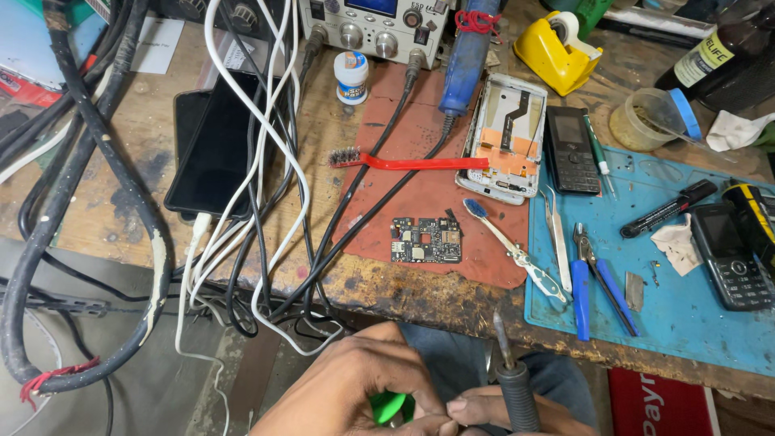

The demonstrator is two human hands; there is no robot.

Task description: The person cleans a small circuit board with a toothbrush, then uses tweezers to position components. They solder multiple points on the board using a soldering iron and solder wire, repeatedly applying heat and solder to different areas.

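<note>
Both my hands are low at the bottom edge, below the bench's front edge. My right hand [508, 412] grips a dark soldering iron [513, 379] with its tip pointing up. My left hand [363, 387] pinches something small at the fingertips next to the right hand; a bright green object [389, 405] shows under its fingers. On the bench above lies a small black circuit board [426, 240] on a reddish-brown mat [420, 161]. An opened white phone frame [507, 137] lies at the mat's far right.
A red brush [404, 162], a toothbrush [504, 242], tweezers [557, 238] and blue-handled cutters [593, 278] lie nearby. A blue mat [670, 315] holds two keypad phones and a marker. A black smartphone [214, 145] sits under tangled cables at left. A yellow tape dispenser [555, 50] stands at the back.
</note>
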